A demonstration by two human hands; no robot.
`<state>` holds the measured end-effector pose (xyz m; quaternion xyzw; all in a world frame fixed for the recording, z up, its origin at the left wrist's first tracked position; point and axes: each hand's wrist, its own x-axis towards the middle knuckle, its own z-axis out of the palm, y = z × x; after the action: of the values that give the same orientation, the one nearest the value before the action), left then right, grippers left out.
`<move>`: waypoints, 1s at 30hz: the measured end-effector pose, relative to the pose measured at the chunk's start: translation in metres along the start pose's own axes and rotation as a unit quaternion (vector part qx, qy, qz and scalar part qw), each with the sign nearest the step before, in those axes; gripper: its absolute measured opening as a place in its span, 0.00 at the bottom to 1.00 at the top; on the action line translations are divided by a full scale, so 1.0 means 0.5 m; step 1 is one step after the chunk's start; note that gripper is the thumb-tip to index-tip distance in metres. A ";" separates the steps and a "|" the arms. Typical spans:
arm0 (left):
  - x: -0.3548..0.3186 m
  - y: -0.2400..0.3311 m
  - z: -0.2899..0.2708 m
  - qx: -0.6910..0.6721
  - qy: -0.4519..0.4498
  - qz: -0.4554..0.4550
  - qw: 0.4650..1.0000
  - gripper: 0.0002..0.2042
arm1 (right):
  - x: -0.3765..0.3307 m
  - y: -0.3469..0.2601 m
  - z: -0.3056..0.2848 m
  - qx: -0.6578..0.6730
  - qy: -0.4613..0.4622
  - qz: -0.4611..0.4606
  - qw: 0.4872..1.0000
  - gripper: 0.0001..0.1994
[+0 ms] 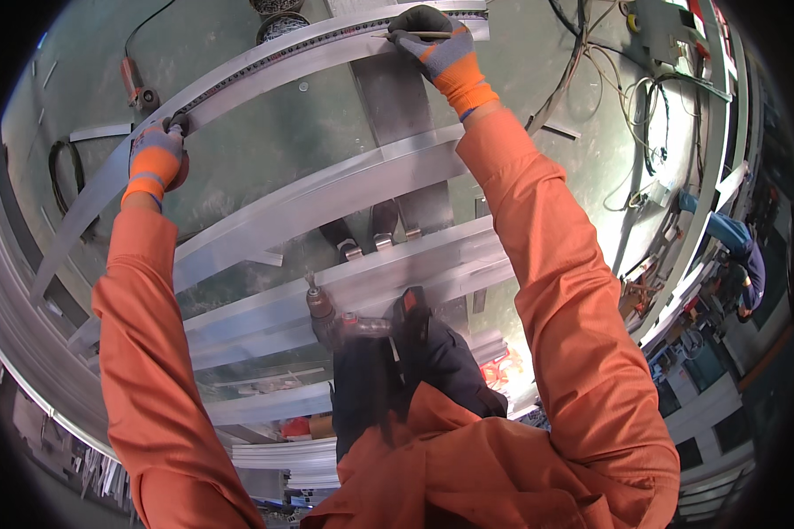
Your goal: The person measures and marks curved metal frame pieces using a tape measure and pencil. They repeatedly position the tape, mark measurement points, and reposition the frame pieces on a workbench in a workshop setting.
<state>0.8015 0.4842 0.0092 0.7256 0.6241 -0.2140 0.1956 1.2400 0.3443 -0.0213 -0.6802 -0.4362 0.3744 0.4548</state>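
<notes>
My left hand [154, 157], in a grey and orange glove, presses the end of a black tape measure [309, 46] onto a long silver metal bar [265, 69] at the upper left. The tape runs along the bar toward the right. My right hand [439, 44], gloved the same way, holds a thin pencil [419, 35] against the bar near the tape's far end. Both orange sleeves reach forward over the other bars.
Several more silver metal profiles [326, 198] lie across a stand below the hands. A power drill [340, 322] hangs at my waist. Cables [631, 97] trail over the green floor at the right, where another person in blue [737, 247] works. A tool [137, 84] lies upper left.
</notes>
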 end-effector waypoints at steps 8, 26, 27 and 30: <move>0.001 -0.019 0.019 -0.011 0.026 -0.033 0.999 0.22 | 0.006 -0.004 -0.002 0.072 -0.023 -0.011 0.997 0.04; 0.009 -0.023 0.035 -0.032 0.053 -0.056 0.997 0.24 | 0.004 -0.009 -0.001 0.057 -0.022 -0.010 0.998 0.06; 0.008 -0.022 0.032 -0.028 0.050 -0.057 0.997 0.24 | 0.003 -0.007 -0.001 0.067 -0.016 -0.008 0.998 0.06; 0.012 -0.020 0.024 -0.030 0.022 -0.070 0.997 0.24 | 0.007 0.001 -0.001 0.077 -0.029 -0.009 0.997 0.06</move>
<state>0.7914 0.4840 -0.0042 0.6786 0.6835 -0.1926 0.1877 1.2417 0.3475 -0.0222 -0.6286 -0.4249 0.4221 0.4962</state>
